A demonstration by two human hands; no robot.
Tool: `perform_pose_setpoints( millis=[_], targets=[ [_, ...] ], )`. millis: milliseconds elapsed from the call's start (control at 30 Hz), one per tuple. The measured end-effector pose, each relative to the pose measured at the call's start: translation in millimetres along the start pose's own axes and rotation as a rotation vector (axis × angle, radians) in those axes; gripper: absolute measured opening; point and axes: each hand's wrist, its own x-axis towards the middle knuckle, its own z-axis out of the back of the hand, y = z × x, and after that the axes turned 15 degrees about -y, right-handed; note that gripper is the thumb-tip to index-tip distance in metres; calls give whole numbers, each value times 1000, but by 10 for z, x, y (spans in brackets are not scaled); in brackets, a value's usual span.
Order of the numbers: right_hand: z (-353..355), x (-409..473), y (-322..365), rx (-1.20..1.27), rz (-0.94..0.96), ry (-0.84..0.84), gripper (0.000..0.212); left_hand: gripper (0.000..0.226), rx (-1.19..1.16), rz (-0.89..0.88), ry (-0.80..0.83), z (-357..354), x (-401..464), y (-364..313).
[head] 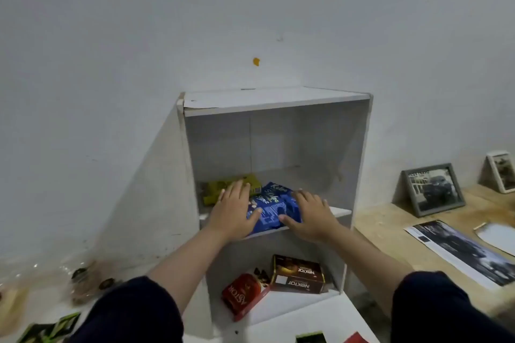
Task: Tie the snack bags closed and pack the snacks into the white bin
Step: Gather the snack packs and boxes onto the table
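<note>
Both hands reach into the white shelf unit (276,104) that stands against the wall. On its middle shelf lies a blue snack bag (271,210), partly over the front edge. The left hand (234,207) lies flat on the bag's left side, fingers straight and spread, thumb on the blue wrapper; its fingertips reach the yellow pack (223,189) that sits just left of the bag, further back on the same shelf. The right hand (312,211) rests flat on the bag's right side, fingers straight, thumb against the wrapper. Neither hand curls round the bag.

On the shelf below stand 2 boxes side by side: a red box (245,295) on the left and a brown box (299,276) on the right, touching. Right of the unit, 2 picture frames (433,189) lean on a wooden surface. Left of the unit lie clear snack bags (83,281).
</note>
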Motion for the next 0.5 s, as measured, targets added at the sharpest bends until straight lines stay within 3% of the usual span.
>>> perform_pose_setpoints(
  millis=[100, 233, 333, 500],
  targets=[
    [-217, 201, -42, 21, -99, 39, 80, 62, 41, 101, 10, -196, 233, 147],
    [-426, 338, -106, -17, -138, 119, 93, 66, 73, 192, 191, -402, 374, 277],
    [-491, 367, -181, -66, -154, 156, 105, 77, 92, 161, 188, -529, 376, 317],
    [-440, 442, -234, -52, -213, 240, 94, 67, 223, 25, 92, -520, 460, 288]
  ],
)
